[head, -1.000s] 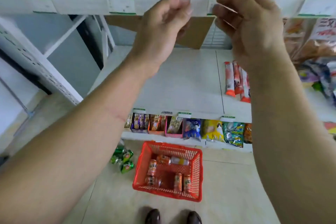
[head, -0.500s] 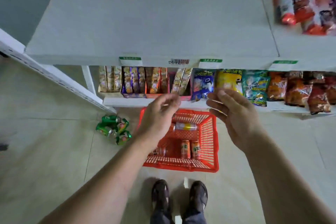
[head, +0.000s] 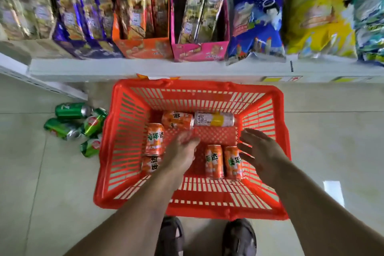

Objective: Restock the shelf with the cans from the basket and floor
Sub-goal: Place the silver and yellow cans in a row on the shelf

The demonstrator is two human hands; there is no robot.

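A red plastic basket (head: 278, 151) stands on the floor before the bottom shelf (head: 145, 67). Inside lie several orange cans (head: 154, 139) and one white-and-yellow can (head: 216, 119). Both my hands are down inside the basket and hold nothing. My left hand (head: 182, 149) hovers over the basket's middle, between the orange cans, fingers loosely bent. My right hand (head: 259, 149) has its fingers spread just above and right of a pair of orange cans (head: 223, 162). Several green cans (head: 81, 124) lie on the floor left of the basket.
The bottom shelf carries boxed snack bars (head: 135, 6) and snack bags (head: 257, 21). A white shelf upright (head: 41, 85) runs along the floor at the left. My two shoes (head: 207, 237) stand just behind the basket. Pale floor tiles (head: 336, 135) surround it.
My hands dropped from the upper shelf edge down into the basket. The view tipped downward and came much closer to the floor.
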